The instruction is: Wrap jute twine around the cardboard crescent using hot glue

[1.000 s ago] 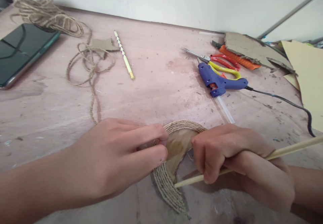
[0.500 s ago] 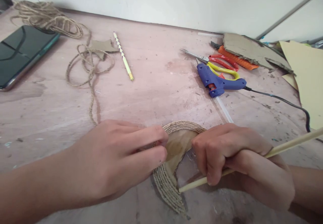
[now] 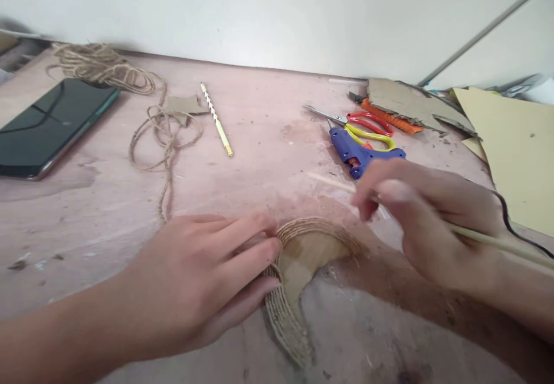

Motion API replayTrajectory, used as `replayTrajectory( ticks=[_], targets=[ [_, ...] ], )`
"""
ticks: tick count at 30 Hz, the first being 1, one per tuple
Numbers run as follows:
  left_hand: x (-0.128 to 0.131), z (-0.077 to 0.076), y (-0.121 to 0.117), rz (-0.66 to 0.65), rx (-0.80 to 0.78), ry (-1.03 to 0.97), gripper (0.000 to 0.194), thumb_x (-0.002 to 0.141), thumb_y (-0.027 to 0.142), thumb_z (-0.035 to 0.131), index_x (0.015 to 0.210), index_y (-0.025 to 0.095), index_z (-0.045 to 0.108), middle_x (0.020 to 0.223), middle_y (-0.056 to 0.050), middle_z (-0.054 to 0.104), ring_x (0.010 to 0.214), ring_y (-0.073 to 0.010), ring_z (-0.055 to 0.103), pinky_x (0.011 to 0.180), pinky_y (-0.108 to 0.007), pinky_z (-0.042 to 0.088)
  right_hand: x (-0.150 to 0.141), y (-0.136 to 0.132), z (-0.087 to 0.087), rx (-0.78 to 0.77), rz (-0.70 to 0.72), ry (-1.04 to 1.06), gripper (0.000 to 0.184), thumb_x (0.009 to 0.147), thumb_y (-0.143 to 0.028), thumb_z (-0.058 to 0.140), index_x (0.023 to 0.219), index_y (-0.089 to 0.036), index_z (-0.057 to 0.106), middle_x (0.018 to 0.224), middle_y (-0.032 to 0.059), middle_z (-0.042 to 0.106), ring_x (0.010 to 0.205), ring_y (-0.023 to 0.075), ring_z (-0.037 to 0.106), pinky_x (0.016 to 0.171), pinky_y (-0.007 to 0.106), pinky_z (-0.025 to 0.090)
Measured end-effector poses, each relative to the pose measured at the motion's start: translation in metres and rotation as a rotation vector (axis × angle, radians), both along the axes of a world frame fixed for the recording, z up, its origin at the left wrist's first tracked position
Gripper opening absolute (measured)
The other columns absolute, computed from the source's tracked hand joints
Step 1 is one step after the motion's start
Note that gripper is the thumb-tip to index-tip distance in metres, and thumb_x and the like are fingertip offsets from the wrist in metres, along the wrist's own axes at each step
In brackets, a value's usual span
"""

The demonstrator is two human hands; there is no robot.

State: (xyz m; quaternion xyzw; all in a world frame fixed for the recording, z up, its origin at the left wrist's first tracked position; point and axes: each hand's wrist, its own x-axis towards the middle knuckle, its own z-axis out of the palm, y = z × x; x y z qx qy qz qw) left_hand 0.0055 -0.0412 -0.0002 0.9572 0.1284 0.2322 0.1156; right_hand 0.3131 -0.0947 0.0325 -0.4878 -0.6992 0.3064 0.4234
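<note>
A cardboard crescent (image 3: 305,257) lies flat on the table, its outer band covered with rows of jute twine (image 3: 283,320). My left hand (image 3: 216,274) is at its left edge, fingers closed together on the twine there; the exact pinch is partly hidden. A loose strand of the same twine (image 3: 167,191) runs from a tangle down behind that hand. My right hand (image 3: 415,217) is raised to the right of the crescent, closed around a thin pale wooden stick (image 3: 489,237). The stick's blurred tip points left, above the crescent.
A blue glue gun (image 3: 346,147) lies beside scissors (image 3: 367,127), partly behind my right hand. Torn cardboard (image 3: 415,101) and yellow sheets (image 3: 519,153) are at right. At left are a phone (image 3: 56,124) and a twine bundle (image 3: 104,67); a pencil (image 3: 216,121) lies between.
My right hand has lifted up and right with the stick, whose tip has left the crescent's lower inner edge. The left hand stays at the crescent. The view has tilted slightly.
</note>
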Motion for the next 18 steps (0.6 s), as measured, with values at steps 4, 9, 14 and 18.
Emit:
replayTrajectory(
  ticks=[4, 9, 14, 18],
  targets=[
    [-0.001, -0.002, 0.002, -0.128, -0.013, -0.049, 0.026, 0.123, 0.017, 0.045, 0.127, 0.014, 0.071, 0.128, -0.009, 0.084, 0.091, -0.0200, 0.082, 0.079, -0.036, 0.065, -0.002, 0.046, 0.002, 0.107, -0.070, -0.537, 0.056, 0.101, -0.028, 0.076, 0.156, -0.025, 0.066, 0.135, 0.0141, 0.074, 0.103, 0.0301, 0.074, 0.079, 0.042, 0.058],
    [-0.001, 0.004, 0.001, -0.175, -0.017, -0.076, 0.026, 0.118, 0.012, 0.047, 0.124, 0.011, 0.073, 0.121, -0.013, 0.085, 0.085, -0.0213, 0.082, 0.073, -0.036, 0.065, 0.010, 0.073, 0.013, 0.103, -0.252, -0.708, 0.084, 0.099, -0.023, 0.068, 0.176, -0.019, 0.036, 0.170, 0.0227, 0.054, 0.137, 0.0328, 0.069, 0.099, 0.045, 0.062],
    [0.000, 0.008, -0.002, -0.208, -0.111, -0.081, 0.026, 0.109, 0.006, 0.051, 0.123, 0.013, 0.072, 0.113, -0.012, 0.085, 0.087, -0.0222, 0.081, 0.073, -0.036, 0.064, 0.059, 0.058, 0.009, 0.031, -0.316, -0.875, 0.041, 0.092, -0.026, 0.066, 0.132, -0.017, 0.069, 0.141, 0.0239, 0.074, 0.131, 0.0452, 0.072, 0.109, 0.062, 0.057],
    [0.000, 0.007, 0.001, -0.213, -0.143, -0.071, 0.021, 0.113, 0.006, 0.051, 0.116, 0.015, 0.069, 0.112, -0.010, 0.084, 0.083, -0.0204, 0.079, 0.072, -0.036, 0.060, 0.088, 0.050, -0.006, -0.021, -0.188, -0.932, 0.041, 0.092, -0.028, 0.062, 0.131, -0.022, 0.074, 0.139, 0.0207, 0.077, 0.135, 0.0502, 0.070, 0.116, 0.072, 0.054]
  ],
)
